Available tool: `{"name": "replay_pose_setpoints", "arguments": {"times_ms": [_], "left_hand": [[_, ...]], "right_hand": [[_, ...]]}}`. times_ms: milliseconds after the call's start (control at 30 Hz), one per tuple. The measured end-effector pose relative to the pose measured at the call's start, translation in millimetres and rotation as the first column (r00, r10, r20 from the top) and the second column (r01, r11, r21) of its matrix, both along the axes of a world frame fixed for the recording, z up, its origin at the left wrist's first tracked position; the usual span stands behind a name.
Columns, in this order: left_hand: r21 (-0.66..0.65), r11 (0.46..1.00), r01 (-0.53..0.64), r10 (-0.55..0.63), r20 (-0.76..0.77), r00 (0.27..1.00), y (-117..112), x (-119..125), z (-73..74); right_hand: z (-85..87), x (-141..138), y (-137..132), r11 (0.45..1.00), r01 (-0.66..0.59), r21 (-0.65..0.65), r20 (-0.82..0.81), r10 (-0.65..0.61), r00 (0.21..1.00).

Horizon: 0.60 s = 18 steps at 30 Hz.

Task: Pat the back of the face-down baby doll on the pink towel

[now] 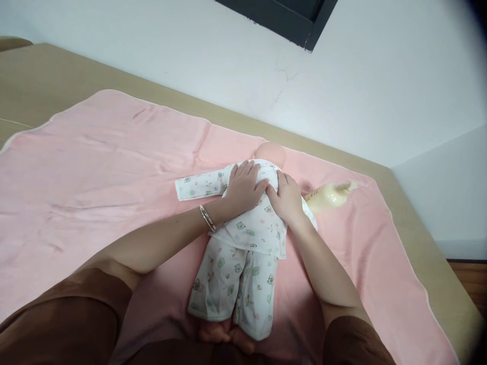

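A baby doll (271,153) lies stretched out on a pink blanket (152,147), its bald head away from me and its feet close to my body. It wears a white printed long-sleeved top (251,230) and matching trousers (224,279). My left hand (243,188) rests flat on the upper left of the top, fingers extended. On the upper right of the same top lies my right hand (287,198), also flat, the two thumbs nearly meeting. Neither hand grips anything. The doll's face is not visible, and its right-side sleeve is partly covered by my arm.
A cream-coloured bottle (335,195) with a spout-like end lies on the blanket right of the doll. The blanket covers much of a wooden table (76,66). Behind stands a white wall (190,45) with a dark frame (292,23) high up.
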<state>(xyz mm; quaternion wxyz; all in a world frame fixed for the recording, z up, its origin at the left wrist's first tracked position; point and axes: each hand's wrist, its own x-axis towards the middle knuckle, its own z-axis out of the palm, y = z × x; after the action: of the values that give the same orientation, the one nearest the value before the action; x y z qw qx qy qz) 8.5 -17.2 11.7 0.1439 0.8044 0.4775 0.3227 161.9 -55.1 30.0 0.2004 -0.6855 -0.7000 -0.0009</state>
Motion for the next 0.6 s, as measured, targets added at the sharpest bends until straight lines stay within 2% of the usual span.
{"name": "replay_pose_setpoints", "arguments": {"times_ms": [167, 333, 433, 600], "left_hand": [[0.083, 0.996, 0.041, -0.041, 0.005, 0.999, 0, -2, 0.3], [0.132, 0.989, 0.072, -0.076, 0.021, 0.997, 1, -4, -1.2], [0.149, 0.984, 0.094, -0.1, 0.032, 0.994, 0, -6, -0.2], [0.147, 0.982, 0.119, -0.127, 0.05, 0.991, -6, -10, 3.8]], "right_hand": [[-2.3, 2, 1, 1.0, -0.007, 0.014, 0.003, 0.007, 1.0], [3.0, -1, -2, 1.0, -0.001, -0.014, 0.021, 0.002, 1.0], [6.8, -12, -14, 0.998, 0.04, -0.037, 0.087, -0.037, 0.996], [6.7, -31, -37, 0.999, 0.022, 0.042, 0.193, -0.029, 0.981]]}}
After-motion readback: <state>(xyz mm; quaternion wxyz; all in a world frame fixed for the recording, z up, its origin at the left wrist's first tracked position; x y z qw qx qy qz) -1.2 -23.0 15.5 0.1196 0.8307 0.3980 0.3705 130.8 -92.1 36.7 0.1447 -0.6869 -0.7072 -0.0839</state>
